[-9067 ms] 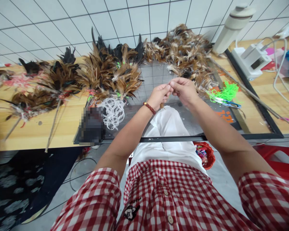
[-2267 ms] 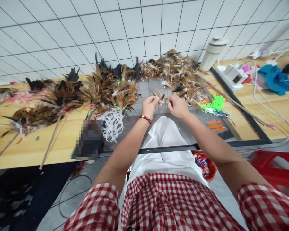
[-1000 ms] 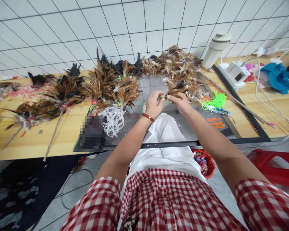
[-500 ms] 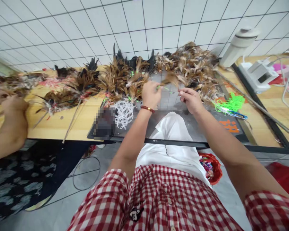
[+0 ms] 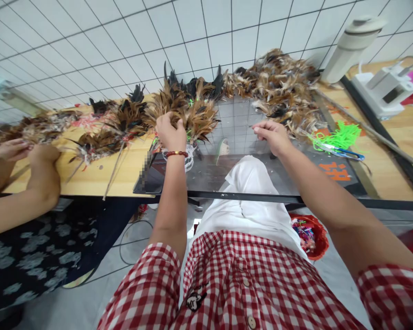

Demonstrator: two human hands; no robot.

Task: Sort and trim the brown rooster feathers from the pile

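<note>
My left hand (image 5: 172, 134), with a beaded bracelet at the wrist, is over the brown feather bunches (image 5: 201, 114). Its thumb stands apart from the fingers, and I see nothing held in it. White ribbon strips (image 5: 190, 159) lie partly hidden behind that wrist. Above the glossy dark board (image 5: 209, 172), my right hand (image 5: 270, 136) is closed in a pinch. A tiny dark tip shows at its fingertips, too small to name. A heap of loose brown feathers (image 5: 278, 82) lies beyond it.
Bright green strips (image 5: 344, 135) and blue-handled scissors (image 5: 344, 152) lie to the right, near a thin stick (image 5: 375, 130). A pale bottle (image 5: 353, 50) and a white power strip (image 5: 378, 98) stand behind. A co-worker's hands (image 5: 27, 153) work at left. A red basket (image 5: 320, 243) is below.
My left hand has moved left to the feather bunches, and the feather with its green strip is no longer between my hands. The right hand stays pinched near the same place.
</note>
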